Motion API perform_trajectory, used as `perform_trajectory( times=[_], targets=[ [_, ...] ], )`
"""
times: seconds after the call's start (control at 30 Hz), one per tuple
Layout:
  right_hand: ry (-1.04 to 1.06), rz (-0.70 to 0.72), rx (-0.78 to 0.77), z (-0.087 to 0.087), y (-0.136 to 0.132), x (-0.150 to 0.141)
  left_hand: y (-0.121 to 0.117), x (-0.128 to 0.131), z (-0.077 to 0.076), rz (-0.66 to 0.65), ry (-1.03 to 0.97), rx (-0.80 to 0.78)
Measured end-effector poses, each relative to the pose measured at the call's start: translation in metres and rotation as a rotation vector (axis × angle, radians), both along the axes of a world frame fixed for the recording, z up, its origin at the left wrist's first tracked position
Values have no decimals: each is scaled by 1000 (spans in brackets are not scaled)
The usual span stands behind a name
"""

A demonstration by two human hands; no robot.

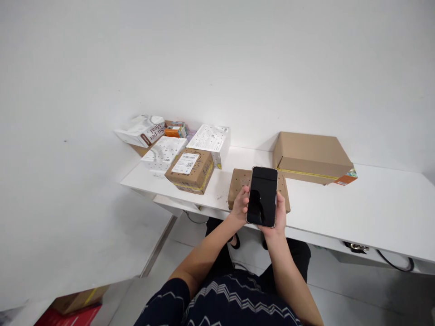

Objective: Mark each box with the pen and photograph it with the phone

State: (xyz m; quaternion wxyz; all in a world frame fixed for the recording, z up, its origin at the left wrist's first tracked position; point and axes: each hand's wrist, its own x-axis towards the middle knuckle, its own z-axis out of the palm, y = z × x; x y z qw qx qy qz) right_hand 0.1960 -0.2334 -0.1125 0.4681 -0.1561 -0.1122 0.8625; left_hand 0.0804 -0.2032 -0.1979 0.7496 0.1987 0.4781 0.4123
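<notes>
Both my hands hold a black-screened phone (262, 196) upright in front of me, above the table's front edge. My left hand (240, 204) grips its left side, fingers curled around it. My right hand (279, 216) wraps the right side and bottom. The screen is dark. Just behind the phone lies a small brown cardboard box (239, 183) with dots on its top, partly hidden by the phone and my hands.
A white table (356, 213) runs along a white wall. A large brown carton (311, 156) sits at the back right. At the left stand several parcels: a labelled brown box (190, 171), white dotted boxes (165, 154), a white bag (142, 130). Boxes lie on the floor at lower left (78, 301).
</notes>
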Motion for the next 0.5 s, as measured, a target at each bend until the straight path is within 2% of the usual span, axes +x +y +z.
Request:
perform_trajectory(
  times=[0.13, 0.33, 0.5],
  targets=[
    [-10, -17, -27, 1, 0, 0, 2, -3, -9, -12, -27, 12],
    [-15, -12, -44, 0, 0, 0, 5, -8, -29, -17, -227, 82],
    [-6, 12, -28, 1, 0, 0, 6, -8, -31, -48, -206, 113]
  ],
)
